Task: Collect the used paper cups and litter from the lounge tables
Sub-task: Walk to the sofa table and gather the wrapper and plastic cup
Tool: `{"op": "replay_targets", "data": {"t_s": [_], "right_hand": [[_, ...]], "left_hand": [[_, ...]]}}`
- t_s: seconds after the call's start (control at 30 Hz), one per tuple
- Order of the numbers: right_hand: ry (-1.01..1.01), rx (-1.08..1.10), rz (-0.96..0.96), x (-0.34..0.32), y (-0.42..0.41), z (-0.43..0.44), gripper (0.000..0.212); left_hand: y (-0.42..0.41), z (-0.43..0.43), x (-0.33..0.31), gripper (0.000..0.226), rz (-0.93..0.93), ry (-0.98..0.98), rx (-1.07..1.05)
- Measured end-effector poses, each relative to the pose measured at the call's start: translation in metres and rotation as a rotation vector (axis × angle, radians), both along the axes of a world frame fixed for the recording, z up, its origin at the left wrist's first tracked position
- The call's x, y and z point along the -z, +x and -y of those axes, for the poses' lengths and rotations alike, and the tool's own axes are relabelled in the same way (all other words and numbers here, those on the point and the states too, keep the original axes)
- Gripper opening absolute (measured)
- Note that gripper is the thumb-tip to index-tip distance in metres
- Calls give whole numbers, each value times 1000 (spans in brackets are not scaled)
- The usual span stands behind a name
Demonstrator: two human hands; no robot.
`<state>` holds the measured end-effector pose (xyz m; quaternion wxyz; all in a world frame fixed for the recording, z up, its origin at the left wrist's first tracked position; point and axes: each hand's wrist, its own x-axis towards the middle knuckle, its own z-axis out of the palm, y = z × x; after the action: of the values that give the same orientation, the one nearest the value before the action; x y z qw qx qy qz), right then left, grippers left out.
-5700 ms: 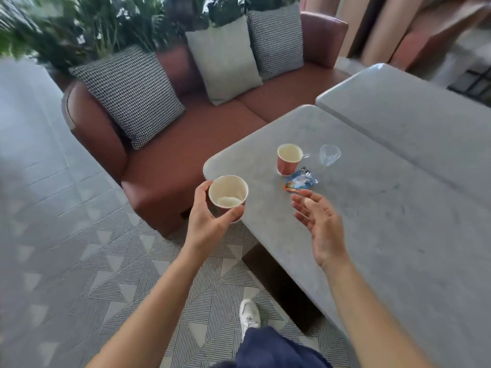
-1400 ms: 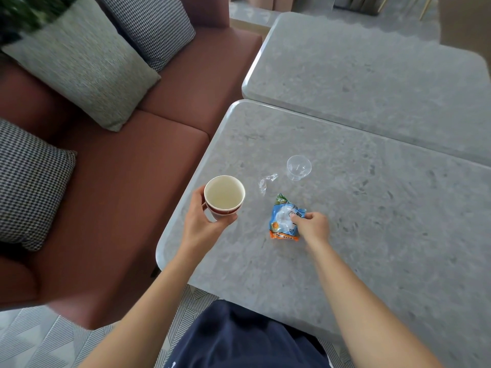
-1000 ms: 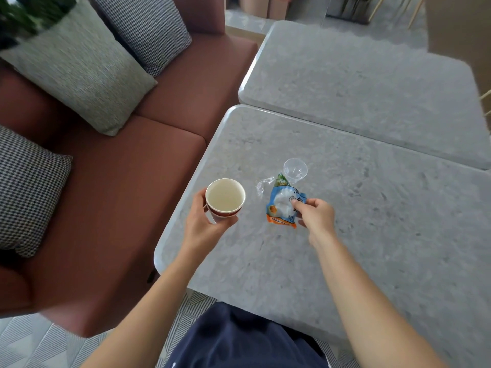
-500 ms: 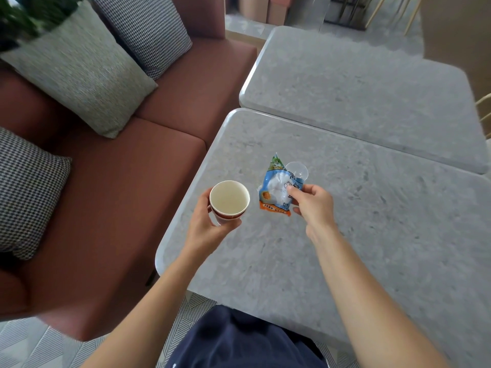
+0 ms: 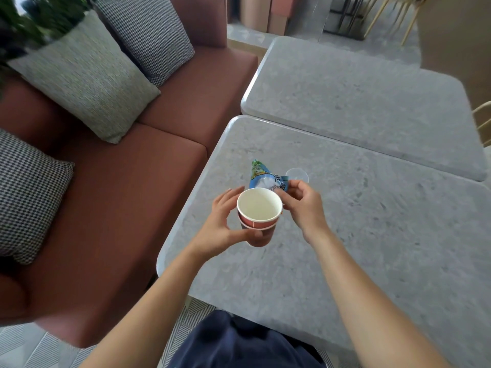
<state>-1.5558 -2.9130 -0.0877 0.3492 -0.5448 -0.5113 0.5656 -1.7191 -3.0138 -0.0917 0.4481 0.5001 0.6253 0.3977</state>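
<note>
My left hand [image 5: 221, 226] grips two stacked red paper cups [image 5: 259, 211], white inside, above the near grey table [image 5: 372, 235]. My right hand [image 5: 301, 205] pinches a blue and white snack wrapper [image 5: 264, 179] and holds it at the far rim of the top cup, its lower part behind the rim. A small clear plastic cup [image 5: 297, 174] lies on the table just beyond my right hand.
A second grey table [image 5: 358, 96] adjoins the far side. A reddish-brown sofa [image 5: 127, 187] with a plain grey cushion [image 5: 82, 75] and checked cushions [image 5: 24, 192] runs along the left. Chair legs [image 5: 385, 17] stand at the far right.
My right hand lifted the wrapper off the table and carried it left to the cup rim. My left hand brought the cups right toward it. The clear scrap seen earlier is out of sight.
</note>
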Motion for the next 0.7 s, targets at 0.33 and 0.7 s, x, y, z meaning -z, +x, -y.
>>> {"op": "replay_targets", "data": {"t_s": [0.33,0.7], "right_hand": [[8,-122,-89,5,-2,3,19],[-21,7,66,31,7,-16,14]], "left_hand": [[1,1,-2,74,115,-43,4],[-14,6,6,84,150,-5,-181]]}}
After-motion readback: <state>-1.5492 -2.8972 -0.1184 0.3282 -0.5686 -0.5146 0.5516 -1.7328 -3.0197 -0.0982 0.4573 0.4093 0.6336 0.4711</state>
